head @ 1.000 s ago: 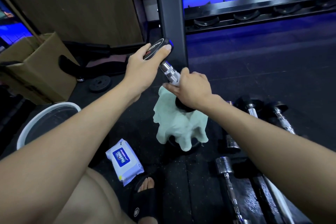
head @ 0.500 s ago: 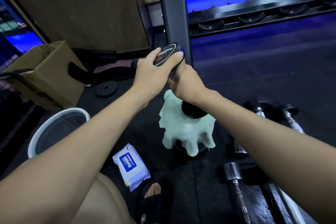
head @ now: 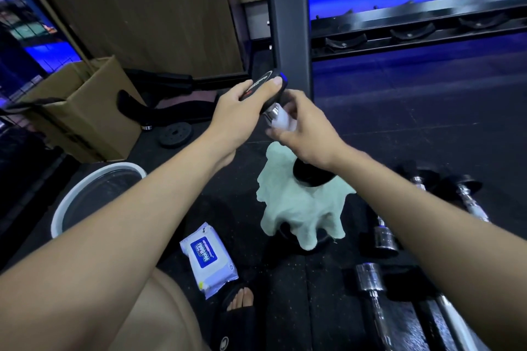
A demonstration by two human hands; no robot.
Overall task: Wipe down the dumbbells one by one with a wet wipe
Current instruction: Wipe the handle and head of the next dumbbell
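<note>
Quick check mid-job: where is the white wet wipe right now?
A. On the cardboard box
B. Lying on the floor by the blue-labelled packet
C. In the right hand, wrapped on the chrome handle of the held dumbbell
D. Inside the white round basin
C: the white wet wipe is pinched by the right hand against the chrome handle of the black-ended dumbbell, whose top end the left hand grips.
</note>
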